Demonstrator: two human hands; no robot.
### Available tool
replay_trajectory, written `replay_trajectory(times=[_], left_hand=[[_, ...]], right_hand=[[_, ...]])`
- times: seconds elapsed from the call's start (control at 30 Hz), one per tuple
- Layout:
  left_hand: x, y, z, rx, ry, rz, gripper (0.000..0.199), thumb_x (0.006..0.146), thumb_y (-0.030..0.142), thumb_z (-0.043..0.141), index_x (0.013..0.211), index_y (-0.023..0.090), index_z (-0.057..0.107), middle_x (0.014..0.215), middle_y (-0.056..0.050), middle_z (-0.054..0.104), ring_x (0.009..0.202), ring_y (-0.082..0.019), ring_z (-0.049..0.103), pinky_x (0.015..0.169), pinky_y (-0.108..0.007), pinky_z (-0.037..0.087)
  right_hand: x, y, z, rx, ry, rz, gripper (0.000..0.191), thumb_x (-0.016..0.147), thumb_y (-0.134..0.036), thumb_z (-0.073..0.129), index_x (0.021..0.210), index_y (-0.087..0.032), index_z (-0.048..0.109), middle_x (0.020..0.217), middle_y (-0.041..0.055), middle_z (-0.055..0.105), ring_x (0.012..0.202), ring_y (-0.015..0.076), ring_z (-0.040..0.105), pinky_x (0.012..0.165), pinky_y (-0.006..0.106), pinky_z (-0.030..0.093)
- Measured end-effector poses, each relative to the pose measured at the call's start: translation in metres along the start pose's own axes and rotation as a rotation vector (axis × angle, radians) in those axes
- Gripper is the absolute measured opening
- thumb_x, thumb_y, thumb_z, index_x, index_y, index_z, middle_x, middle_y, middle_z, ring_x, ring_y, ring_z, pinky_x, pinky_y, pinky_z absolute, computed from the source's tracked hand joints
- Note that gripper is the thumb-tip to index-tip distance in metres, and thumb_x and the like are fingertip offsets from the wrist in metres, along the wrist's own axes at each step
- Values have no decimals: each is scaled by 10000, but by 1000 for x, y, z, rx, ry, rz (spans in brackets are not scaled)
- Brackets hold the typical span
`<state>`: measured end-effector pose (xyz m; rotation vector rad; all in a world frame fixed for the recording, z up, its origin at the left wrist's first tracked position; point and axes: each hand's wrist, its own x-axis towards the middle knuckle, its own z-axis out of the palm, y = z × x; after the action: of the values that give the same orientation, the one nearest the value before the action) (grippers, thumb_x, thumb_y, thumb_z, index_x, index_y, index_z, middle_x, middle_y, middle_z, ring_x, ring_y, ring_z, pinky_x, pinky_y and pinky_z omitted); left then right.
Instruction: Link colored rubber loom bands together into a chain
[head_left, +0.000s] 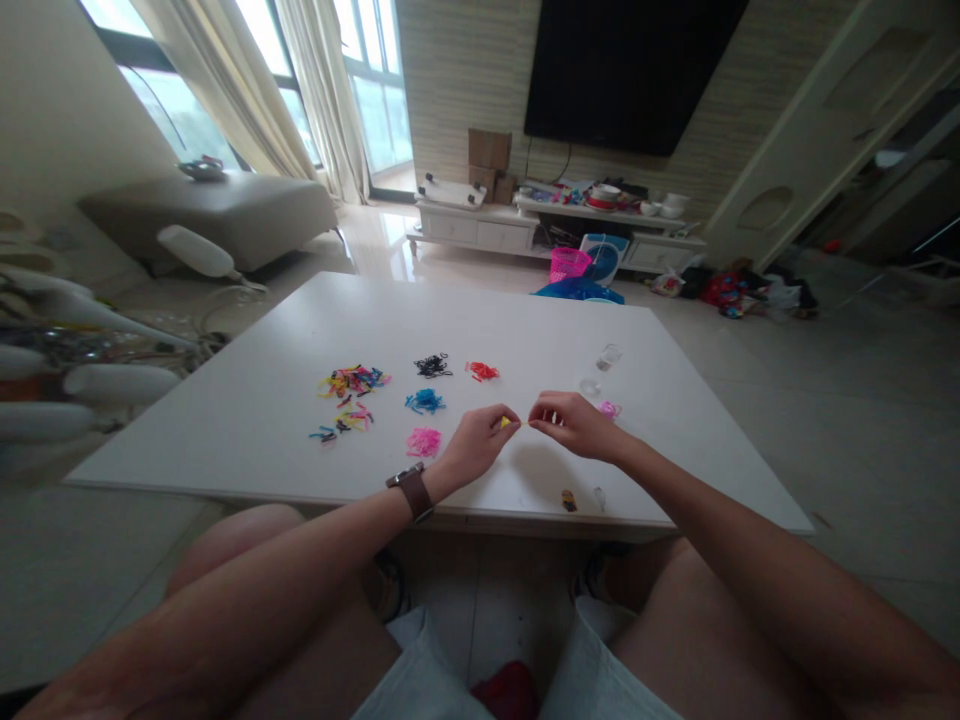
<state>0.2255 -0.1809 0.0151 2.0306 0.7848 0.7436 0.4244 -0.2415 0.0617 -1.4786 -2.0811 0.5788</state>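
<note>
Above the white table [255, 400], my left hand [484, 437] and my right hand [574, 423] face each other, fingertips pinched. A small yellow piece [505, 422] shows at my left fingertips, and a thin yellow strand [525, 423] spans the short gap between both hands. Left of my hands lie a pink pile [424, 442], a blue pile [426, 401], a black pile [433, 366] and a red pile [482, 371] of small bands. Farther left is a mixed-colour pile [352, 380].
Small clear containers [609, 356] and a pink item [609, 410] lie beyond my right hand. Near the front edge are a small yellow and dark figure [569, 500] and a clear piece [600, 498]. A pink basket [568, 264] stands behind the table.
</note>
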Motion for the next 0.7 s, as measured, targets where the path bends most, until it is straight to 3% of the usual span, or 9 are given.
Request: replay_trajectory(times=[0.7], left_hand=[[-3, 3, -1, 26, -29, 12, 231, 899, 333, 539, 877, 162, 693, 605, 47, 417, 587, -113, 388, 575, -254, 280]], right_hand=[[0, 3, 2, -23, -9, -21, 97, 882, -193, 611, 806, -167, 666, 801, 35, 645, 674, 132, 596, 646, 256, 465]])
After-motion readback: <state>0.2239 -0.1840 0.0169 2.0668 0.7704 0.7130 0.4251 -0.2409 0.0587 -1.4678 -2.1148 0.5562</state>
